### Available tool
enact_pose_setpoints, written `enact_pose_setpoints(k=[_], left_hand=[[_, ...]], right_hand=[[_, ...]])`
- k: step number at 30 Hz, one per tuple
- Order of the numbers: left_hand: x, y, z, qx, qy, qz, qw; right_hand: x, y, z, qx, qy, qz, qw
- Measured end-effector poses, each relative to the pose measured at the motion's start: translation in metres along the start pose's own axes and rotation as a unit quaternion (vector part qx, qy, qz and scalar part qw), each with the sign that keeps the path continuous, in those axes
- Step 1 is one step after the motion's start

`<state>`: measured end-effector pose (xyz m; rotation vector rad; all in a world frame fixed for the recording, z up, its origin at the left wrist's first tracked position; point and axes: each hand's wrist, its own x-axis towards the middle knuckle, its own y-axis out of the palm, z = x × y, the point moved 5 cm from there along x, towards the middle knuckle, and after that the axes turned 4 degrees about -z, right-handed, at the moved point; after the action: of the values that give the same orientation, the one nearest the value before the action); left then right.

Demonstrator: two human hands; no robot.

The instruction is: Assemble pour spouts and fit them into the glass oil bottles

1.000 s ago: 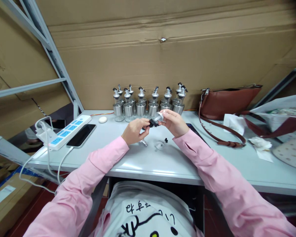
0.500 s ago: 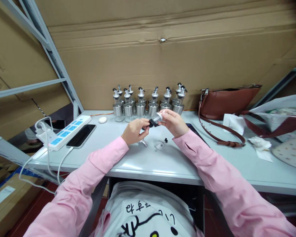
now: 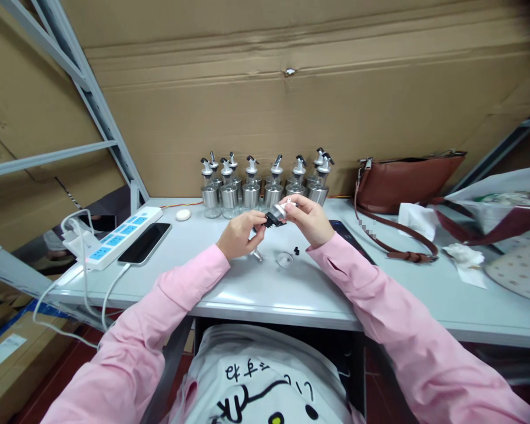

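In the head view, my left grip (image 3: 239, 235) is pinching a black piece (image 3: 272, 219) and my right grip (image 3: 312, 219) a silver piece (image 3: 279, 211), in front of the bottles (image 3: 251, 195). These are already wearing spouts (image 3: 251, 166); before them a clear disc (image 3: 284, 259) is lying unfitted. The silver piece is sitting closer to the black piece than earlier.

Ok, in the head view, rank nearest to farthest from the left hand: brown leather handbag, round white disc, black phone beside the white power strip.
1. Round white disc, left of the left hand.
2. Black phone, farther left, beside the power strip.
3. Brown handbag, off to the right.
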<state>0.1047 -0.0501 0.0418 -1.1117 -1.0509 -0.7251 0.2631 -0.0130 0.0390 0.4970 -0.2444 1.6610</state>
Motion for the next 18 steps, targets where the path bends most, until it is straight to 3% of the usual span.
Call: enact_pose_setpoints(k=[18], left_hand=[[-0.0024,0.0005,0.0049,-0.018,-0.039,-0.003,0.999]], right_hand=[[0.0002,-0.0006,0.0028,-0.028,-0.018,0.002,0.999]])
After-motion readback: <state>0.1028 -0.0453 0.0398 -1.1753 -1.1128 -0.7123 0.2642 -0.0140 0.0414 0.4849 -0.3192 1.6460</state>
